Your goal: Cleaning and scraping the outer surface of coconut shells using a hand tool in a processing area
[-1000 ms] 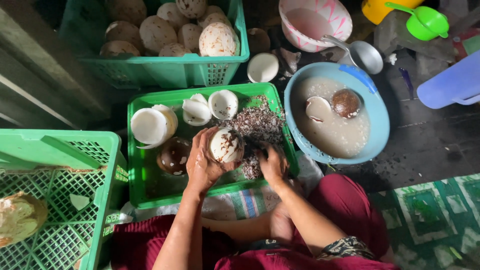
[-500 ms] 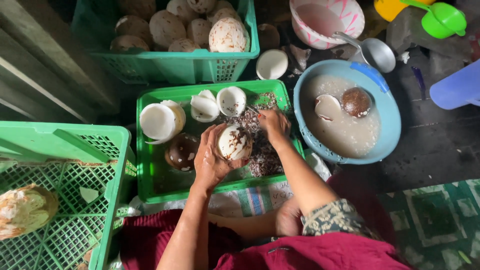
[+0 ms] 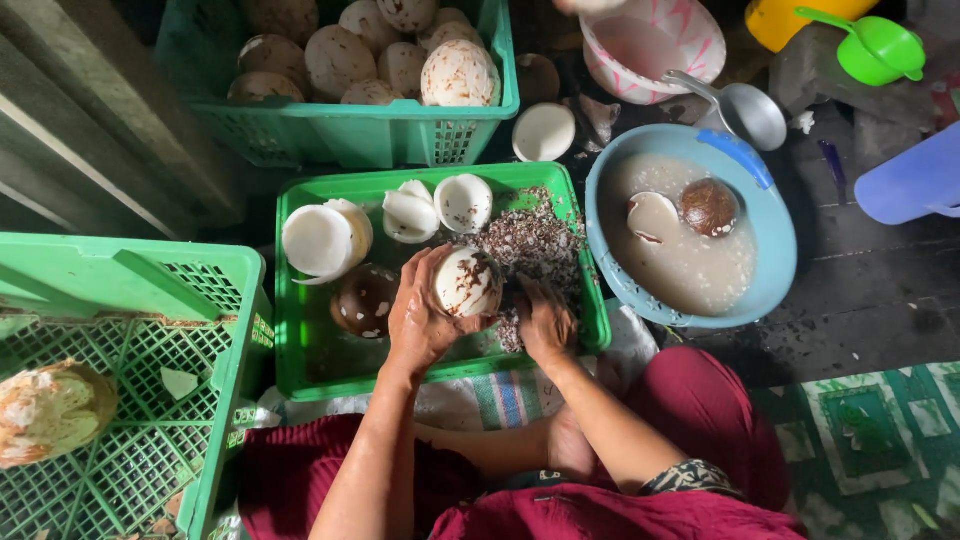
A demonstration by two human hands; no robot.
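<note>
A dark, wet-looking plank floor (image 3: 860, 290) fills the ground from three o'clock outward. At five o'clock lies a green-and-white patterned floor mat (image 3: 880, 430). A grey slanted wooden wall board (image 3: 90, 130) runs along ten o'clock, deep in shadow. A blue plastic stool (image 3: 915, 180) stands at two o'clock. Soft daylight falls from above, brightest toward the centre.

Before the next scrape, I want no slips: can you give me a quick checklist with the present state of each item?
1. Left hand grips the coconut: ok.
2. Coconut sits over the middle crate: ok.
3. Right hand is beside the coconut, at the shavings: ok.
4. Tool in right hand: cannot tell.
5. Blue basin is apart from both hands: ok.
</note>
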